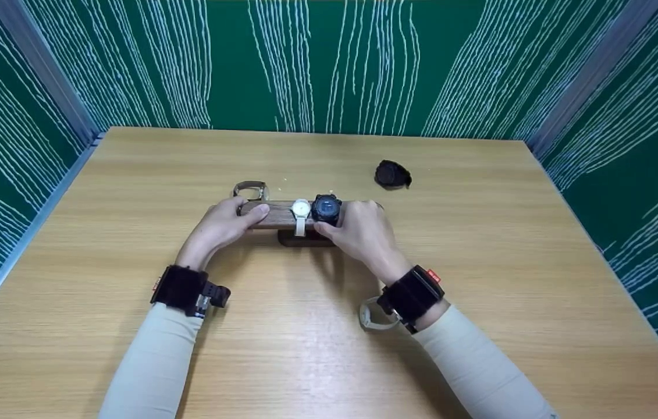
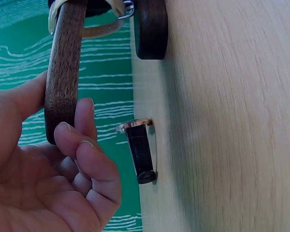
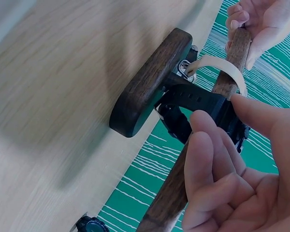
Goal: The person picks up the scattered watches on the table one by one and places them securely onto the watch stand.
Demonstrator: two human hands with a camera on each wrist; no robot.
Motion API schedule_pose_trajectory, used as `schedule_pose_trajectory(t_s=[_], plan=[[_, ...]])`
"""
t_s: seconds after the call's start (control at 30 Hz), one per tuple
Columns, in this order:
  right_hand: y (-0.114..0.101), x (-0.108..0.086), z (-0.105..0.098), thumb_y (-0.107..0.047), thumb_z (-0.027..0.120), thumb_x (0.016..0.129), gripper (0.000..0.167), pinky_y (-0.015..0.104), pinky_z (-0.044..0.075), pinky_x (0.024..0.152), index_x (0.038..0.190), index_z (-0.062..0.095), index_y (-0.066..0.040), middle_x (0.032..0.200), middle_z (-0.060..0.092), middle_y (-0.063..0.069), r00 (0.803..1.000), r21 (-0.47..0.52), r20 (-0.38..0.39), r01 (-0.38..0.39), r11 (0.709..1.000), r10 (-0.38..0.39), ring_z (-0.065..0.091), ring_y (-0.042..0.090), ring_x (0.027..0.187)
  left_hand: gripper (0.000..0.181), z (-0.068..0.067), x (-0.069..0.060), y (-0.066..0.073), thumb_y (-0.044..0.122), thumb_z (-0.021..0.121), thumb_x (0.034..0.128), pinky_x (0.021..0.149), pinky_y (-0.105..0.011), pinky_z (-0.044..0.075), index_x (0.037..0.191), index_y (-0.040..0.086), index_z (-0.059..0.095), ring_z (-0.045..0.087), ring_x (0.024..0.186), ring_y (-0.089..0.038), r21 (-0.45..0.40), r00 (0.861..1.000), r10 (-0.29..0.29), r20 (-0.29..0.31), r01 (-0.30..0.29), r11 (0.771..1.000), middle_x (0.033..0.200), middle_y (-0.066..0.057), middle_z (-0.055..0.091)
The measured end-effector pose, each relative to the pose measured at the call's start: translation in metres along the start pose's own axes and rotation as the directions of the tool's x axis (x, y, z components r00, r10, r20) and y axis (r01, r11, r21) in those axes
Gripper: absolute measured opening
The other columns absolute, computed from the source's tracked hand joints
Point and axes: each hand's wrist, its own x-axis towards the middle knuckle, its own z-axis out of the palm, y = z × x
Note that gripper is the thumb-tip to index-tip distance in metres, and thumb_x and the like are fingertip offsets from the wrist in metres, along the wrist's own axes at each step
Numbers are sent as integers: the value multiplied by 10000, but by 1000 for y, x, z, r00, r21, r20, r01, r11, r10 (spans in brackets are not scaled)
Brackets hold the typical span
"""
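A dark wooden watch stand point(image 1: 276, 216) has a long bar raised over a rounded base point(image 3: 152, 79). My left hand point(image 1: 218, 227) grips the bar's left end, thumb on one side and fingertips on the other point(image 2: 77, 169). Round the middle of the bar sits a white-strapped watch point(image 1: 301, 208). Just right of it is a black digital watch point(image 1: 326, 207), also strapped around the bar. My right hand point(image 1: 366, 233) pinches this black watch between thumb and fingers point(image 3: 200, 150). The right hand hides most of the bar's right part in the head view.
Behind the bar's left end lies a brown-strapped watch point(image 1: 251, 187). Another black watch point(image 1: 391, 174) rests farther back on the right of the wooden table point(image 1: 160, 163). A pale-strapped watch point(image 1: 376, 317) lies beside my right wrist. Green walls with white lines surround the table's back and sides.
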Motion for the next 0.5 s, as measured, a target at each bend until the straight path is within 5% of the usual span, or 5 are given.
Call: schedule_pose_trajectory(t_s=[0.27,0.5], plan=[[-1,0,0,-500,851,885,567,313,403,556,609,481,-172,566,539,-22,1000,0,-12,7,1000,-7,527,176,564,698,1,0,0,571,585,1054,1196,-571,371,1528,62,514,471,1437,-394,-10,1000,22,-6,-22,1000,1501,-207,549],[-1,-1,1,-499,848,890,588,310,396,551,590,455,-182,549,507,-38,1000,-1,-16,8,1000,-8,504,163,555,766,0,-1,0,585,578,1052,1233,-586,318,1590,57,442,396,1510,-416,-19,1000,-2,6,2,1000,1616,-235,449]])
